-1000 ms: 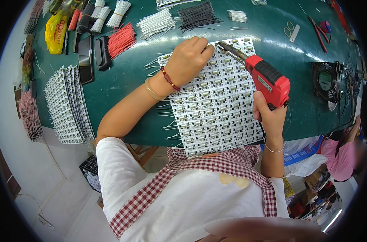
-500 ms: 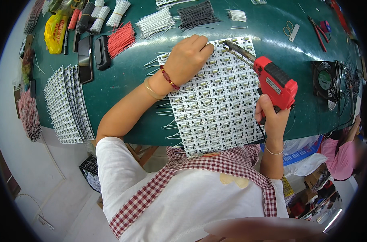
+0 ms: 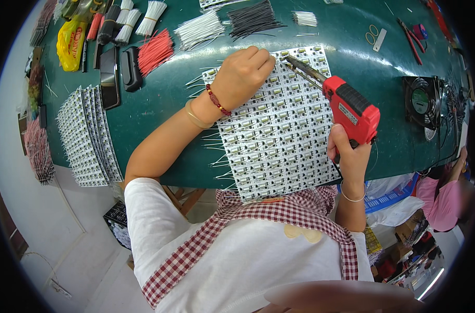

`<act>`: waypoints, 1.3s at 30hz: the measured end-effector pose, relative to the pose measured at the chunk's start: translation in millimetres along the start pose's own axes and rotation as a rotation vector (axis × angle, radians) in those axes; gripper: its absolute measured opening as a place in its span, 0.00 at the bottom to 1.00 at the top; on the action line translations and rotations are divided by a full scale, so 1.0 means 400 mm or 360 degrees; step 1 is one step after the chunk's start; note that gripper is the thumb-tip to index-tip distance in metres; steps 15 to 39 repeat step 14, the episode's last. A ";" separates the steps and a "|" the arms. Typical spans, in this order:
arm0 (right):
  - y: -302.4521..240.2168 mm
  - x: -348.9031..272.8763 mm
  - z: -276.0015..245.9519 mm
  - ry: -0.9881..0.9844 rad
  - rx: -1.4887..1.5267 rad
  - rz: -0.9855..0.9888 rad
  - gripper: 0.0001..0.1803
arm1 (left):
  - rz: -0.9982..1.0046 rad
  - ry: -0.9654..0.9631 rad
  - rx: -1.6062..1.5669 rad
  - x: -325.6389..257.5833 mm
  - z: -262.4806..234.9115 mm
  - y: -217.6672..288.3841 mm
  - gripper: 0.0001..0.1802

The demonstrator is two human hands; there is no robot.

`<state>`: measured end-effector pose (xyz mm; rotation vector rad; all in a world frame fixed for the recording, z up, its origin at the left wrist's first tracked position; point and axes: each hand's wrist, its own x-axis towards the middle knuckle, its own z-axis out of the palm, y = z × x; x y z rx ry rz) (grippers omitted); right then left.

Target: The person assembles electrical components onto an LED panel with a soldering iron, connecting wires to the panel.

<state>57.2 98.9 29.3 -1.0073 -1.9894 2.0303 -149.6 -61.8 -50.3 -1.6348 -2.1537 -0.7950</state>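
Observation:
A large white circuit board panel (image 3: 279, 125) lies in front of me, covered in rows of small components, with thin white wires sticking out past its left edge. My left hand (image 3: 246, 73) rests over the panel's upper part, its fingers curled together; whatever they pinch is hidden behind the knuckles. In my right hand (image 3: 349, 151) is a red and black soldering gun (image 3: 351, 107), gripped by its handle. Its dark tip points up and left, down at the panel's top rows, a short way right of my left fingertips.
Bundles of red wires (image 3: 155, 52), white wires (image 3: 200, 28) and black wires (image 3: 254, 20) lie along the back. More circuit panels (image 3: 83, 138) are stacked at left. Red-handled pliers (image 3: 412, 41) and a black fan (image 3: 422, 101) sit at right. Another person in pink (image 3: 440, 206) is at far right.
The soldering gun and my right hand have shifted slightly left, bringing the tip nearer my left fingers. My left hand has hardly moved.

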 end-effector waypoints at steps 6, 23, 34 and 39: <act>0.006 -0.006 -0.003 0.0005 -0.0027 0.0034 0.08 | 0.0055 -0.0052 0.0029 0.000 -0.004 -0.001 0.13; 0.010 -0.008 0.000 -0.0009 -0.0126 0.0025 0.08 | 0.0191 -0.0215 0.0114 0.002 -0.011 -0.004 0.12; 0.010 -0.008 0.000 -0.0009 -0.0126 0.0025 0.08 | 0.0191 -0.0215 0.0114 0.002 -0.011 -0.004 0.12; 0.010 -0.008 0.000 -0.0009 -0.0126 0.0025 0.08 | 0.0191 -0.0215 0.0114 0.002 -0.011 -0.004 0.12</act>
